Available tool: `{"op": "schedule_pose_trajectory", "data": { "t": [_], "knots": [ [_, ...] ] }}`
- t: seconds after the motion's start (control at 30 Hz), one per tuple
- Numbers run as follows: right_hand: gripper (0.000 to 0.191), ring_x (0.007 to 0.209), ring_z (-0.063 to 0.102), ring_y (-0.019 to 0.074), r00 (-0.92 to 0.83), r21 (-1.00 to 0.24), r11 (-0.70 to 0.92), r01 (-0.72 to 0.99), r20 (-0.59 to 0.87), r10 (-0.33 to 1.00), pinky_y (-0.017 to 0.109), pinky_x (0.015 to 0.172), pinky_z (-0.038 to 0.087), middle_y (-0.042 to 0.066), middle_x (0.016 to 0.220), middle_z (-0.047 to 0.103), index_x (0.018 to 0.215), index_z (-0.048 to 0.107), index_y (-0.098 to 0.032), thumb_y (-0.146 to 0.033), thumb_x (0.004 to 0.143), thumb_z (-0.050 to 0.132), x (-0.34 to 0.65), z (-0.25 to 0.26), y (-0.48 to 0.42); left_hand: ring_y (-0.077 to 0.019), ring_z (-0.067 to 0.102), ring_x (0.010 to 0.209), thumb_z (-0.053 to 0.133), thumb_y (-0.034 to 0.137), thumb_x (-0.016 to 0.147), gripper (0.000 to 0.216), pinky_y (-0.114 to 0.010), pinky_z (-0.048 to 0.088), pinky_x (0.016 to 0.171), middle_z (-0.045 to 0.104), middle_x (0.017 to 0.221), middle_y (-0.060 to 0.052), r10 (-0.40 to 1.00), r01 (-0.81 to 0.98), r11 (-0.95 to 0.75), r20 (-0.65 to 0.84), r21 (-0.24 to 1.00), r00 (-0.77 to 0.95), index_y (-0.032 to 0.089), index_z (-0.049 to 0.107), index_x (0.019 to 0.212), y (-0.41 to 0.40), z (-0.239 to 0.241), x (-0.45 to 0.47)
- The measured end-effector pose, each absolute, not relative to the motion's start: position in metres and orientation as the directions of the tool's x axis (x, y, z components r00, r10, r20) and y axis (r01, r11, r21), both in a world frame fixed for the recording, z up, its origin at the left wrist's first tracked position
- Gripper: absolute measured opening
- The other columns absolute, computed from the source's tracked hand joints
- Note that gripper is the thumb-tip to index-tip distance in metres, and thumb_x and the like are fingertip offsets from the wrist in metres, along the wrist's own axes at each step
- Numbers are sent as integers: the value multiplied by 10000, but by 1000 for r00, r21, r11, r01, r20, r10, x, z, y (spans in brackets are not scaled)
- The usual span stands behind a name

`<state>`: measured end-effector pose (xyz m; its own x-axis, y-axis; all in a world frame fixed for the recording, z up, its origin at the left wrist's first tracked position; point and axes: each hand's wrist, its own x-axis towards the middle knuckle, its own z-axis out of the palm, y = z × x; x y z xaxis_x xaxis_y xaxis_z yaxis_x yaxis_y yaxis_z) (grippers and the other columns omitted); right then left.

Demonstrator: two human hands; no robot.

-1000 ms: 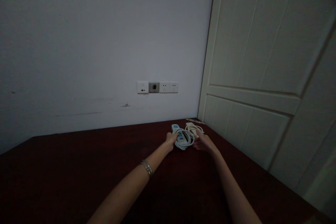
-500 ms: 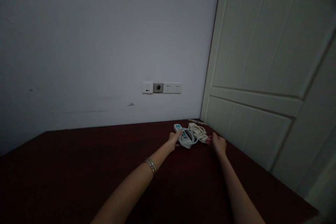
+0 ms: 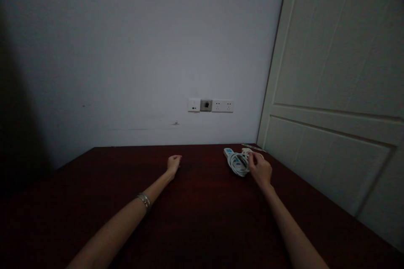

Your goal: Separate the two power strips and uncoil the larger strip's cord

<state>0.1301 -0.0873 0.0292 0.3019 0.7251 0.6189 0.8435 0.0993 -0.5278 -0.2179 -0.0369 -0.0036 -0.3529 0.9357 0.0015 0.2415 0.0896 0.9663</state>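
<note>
A white power strip (image 3: 229, 154) with blue markings lies near the far right corner of the dark red desk (image 3: 202, 218), close to the far edge. Its pale cord (image 3: 237, 164) is wound in a loose coil on top of it. The right hand (image 3: 260, 169) rests just beside the coil on the right. Its fingers are bent and their tips touch the loops, but the dim light hides whether they pinch the cord or only lie on it. A second, cream-coloured cord (image 3: 245, 150) peeks out just behind those fingers.

The left hand (image 3: 174, 163) lies well apart from the strip, toward the middle of the far edge, palm down with fingers loosely together, holding nothing. A metal bracelet (image 3: 144, 200) circles that wrist.

Wall sockets (image 3: 211, 105) sit above the far edge, and a pale door (image 3: 334, 92) stands along the right edge.
</note>
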Motion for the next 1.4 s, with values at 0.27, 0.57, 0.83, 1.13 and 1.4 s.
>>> {"op": "schedule_pose_trajectory", "data": {
  "t": [0.27,0.57,0.83,1.13,1.4],
  "knots": [
    [277,982,569,197,-263,-318,460,829,503,823,256,824,404,79,1065,627,1040,603,-197,-318,870,420,3,19,-99,-166,626,887,452,81,787,241,-256,480,769,677,974,-81,854,504,67,212,861,-475,123,668,884,-71,-19,-326],
    [371,1061,540,228,-365,-360,476,802,334,869,288,897,390,166,1138,584,1132,563,-89,-317,898,387,-73,-11,-97,-172,595,954,534,165,838,141,-332,458,870,647,1005,-70,942,722,-4,245,692,-230,132,632,934,-99,-19,-327],
    [305,1089,519,198,-383,-371,483,793,313,869,375,964,362,140,1160,570,1088,586,-93,-292,892,463,-75,-24,-99,-195,561,976,508,314,879,299,-402,484,824,544,1152,-90,960,854,-71,267,516,-81,160,532,1134,-106,-23,-319],
    [323,1183,462,212,-392,-380,489,785,307,867,437,1010,331,119,1254,516,1131,567,-127,-329,892,488,-72,-31,-94,-201,529,1067,490,120,834,211,-340,377,970,614,1074,-114,947,893,-101,318,439,-50,122,638,985,-108,-26,-319],
    [325,1196,453,218,-387,-403,484,777,301,872,442,1017,325,125,1255,517,1131,571,-119,-321,887,499,-71,-29,-95,-200,541,1050,468,75,788,293,-295,372,955,633,1071,-103,940,905,-100,337,414,-50,117,650,1014,-112,-25,-318]
  ]
}}
